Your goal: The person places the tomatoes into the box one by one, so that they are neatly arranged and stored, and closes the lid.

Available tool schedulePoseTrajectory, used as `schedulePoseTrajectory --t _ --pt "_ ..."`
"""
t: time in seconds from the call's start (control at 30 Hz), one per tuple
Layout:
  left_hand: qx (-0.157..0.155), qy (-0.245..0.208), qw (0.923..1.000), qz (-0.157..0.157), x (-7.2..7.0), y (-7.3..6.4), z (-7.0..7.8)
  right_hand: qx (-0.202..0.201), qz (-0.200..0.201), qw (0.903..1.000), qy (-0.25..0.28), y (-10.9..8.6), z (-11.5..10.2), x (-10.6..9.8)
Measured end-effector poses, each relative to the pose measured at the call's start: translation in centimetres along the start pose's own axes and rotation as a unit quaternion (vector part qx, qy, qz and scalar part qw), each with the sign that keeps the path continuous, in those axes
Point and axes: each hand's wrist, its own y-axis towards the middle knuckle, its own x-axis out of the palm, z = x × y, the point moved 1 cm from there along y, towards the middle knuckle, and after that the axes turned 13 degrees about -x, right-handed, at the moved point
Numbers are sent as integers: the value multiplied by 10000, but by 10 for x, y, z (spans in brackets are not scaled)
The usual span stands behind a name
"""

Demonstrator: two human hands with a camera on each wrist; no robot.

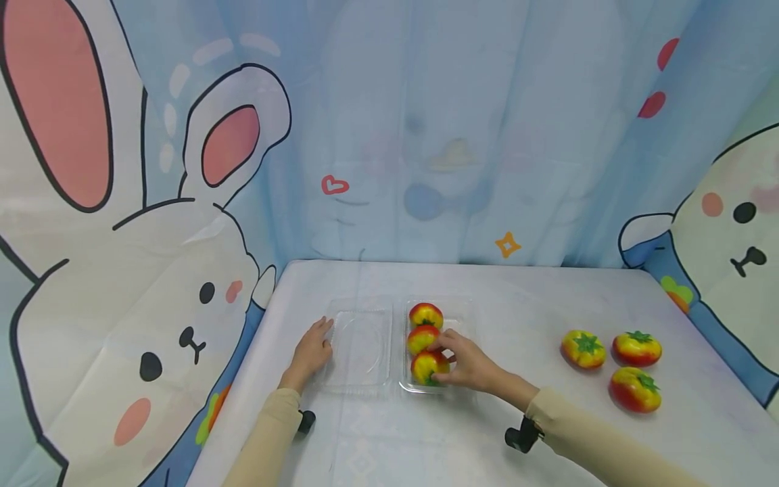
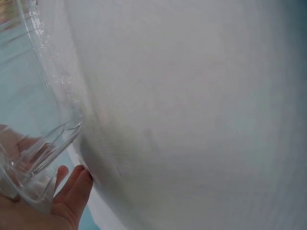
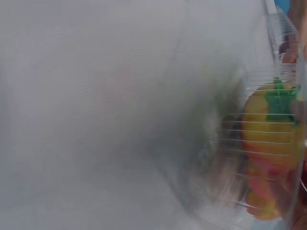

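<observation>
A clear plastic box (image 1: 458, 318) on the table holds three red-and-yellow toy fruits with green leafy tops, in a row along its left side. My right hand (image 1: 468, 362) grips the nearest fruit (image 1: 425, 366) in that row, thumb at its front and fingers at its back. Behind it sit the middle fruit (image 1: 420, 338) and the far fruit (image 1: 426, 314). The box's ribbed wall partly veils the fruit (image 3: 266, 129) in the right wrist view. My left hand (image 1: 313, 352) rests, fingers extended, at the left edge of the clear lid half (image 1: 362, 345).
Three more such fruits lie apart at the right: one fruit (image 1: 583, 350) at the left of the group, another fruit (image 1: 636, 348) behind and a third fruit (image 1: 635, 390) in front. A printed cloth curtain (image 1: 395, 135) hangs behind the white-covered table (image 1: 517, 297).
</observation>
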Motion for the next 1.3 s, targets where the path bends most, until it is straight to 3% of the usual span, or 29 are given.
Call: schedulePoseTrajectory --t 0.37,0.57,0.8,0.93,1.07,1.2,1.3 --pt "-11 35 10000 -15 2 -1 0 163 11 9997 -180 -5 3 2" --pt "5 -19 10000 -8 3 -1 1 217 34 9997 -72 -7 1 -5" --pt "34 -2 10000 16 5 -2 0 209 217 9990 -342 -8 1 -20" --pt "20 -16 10000 -3 6 -3 0 367 486 9968 -510 -9 7 -43" --pt "58 -17 10000 10 5 -2 1 662 808 9919 -724 -13 23 -78" --pt "104 -15 9999 11 5 0 2 1145 895 9849 -937 -22 35 -121" --pt "95 -15 10000 7 4 0 2 1697 898 9781 -807 -34 42 -151"
